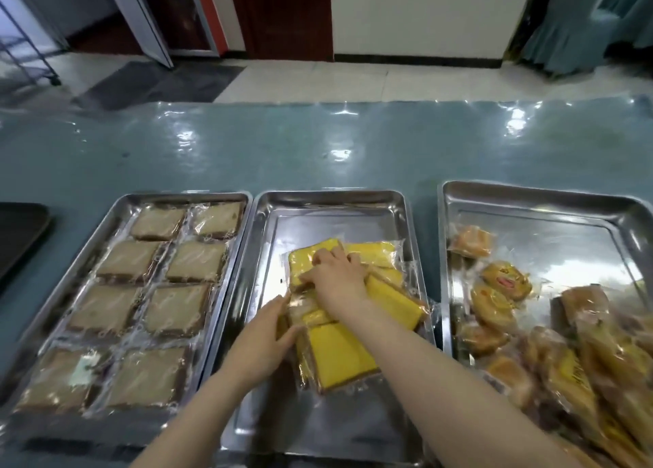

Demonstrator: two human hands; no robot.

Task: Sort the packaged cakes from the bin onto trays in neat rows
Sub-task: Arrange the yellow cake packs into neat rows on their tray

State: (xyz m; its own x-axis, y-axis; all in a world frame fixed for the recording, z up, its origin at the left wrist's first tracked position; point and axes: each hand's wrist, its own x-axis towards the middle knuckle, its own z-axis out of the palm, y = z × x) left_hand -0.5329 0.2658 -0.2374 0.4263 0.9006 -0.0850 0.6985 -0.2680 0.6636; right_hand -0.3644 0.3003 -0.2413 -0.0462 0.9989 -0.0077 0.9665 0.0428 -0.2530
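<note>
While both hands (300, 308) flank them, yellow cakes (339, 352) overlap.

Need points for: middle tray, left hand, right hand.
middle tray (332, 216): head view, bare far floor of the tray.
left hand (263, 340): head view, back of the hand at the yellow cakes' left edge.
right hand (337, 273): head view, back of the hand, on the yellow cakes.
</note>
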